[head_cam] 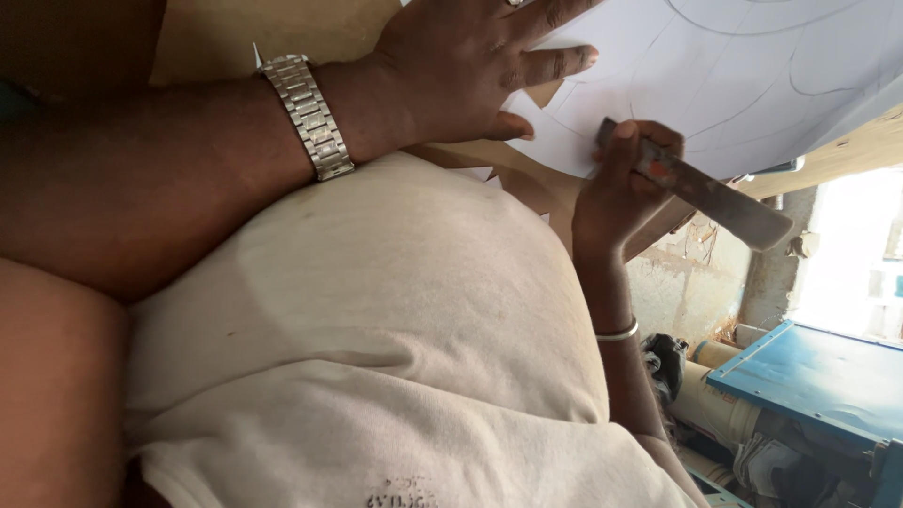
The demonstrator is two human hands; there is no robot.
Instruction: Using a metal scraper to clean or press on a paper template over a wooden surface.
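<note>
My left hand (461,66) lies flat with spread fingers on a large white sheet (752,75) marked with curved pencil lines, pressing it onto a brown board (235,33). A metal watch (308,115) is on that wrist. My right hand (621,183), with a thin bangle (616,333) on its wrist, grips a worn utility knife (724,202). The knife's front end meets the near edge of the sheet, and its long grey body sticks out to the right. Cut paper points show along the sheet's near edge.
My off-white shirt (376,329) fills the middle of the view. At lower right stand a blue metal machine top (818,376), cardboard rolls (701,400) and a dark bundle (666,362) against a rough wall (691,282). Bright daylight comes in at the right edge.
</note>
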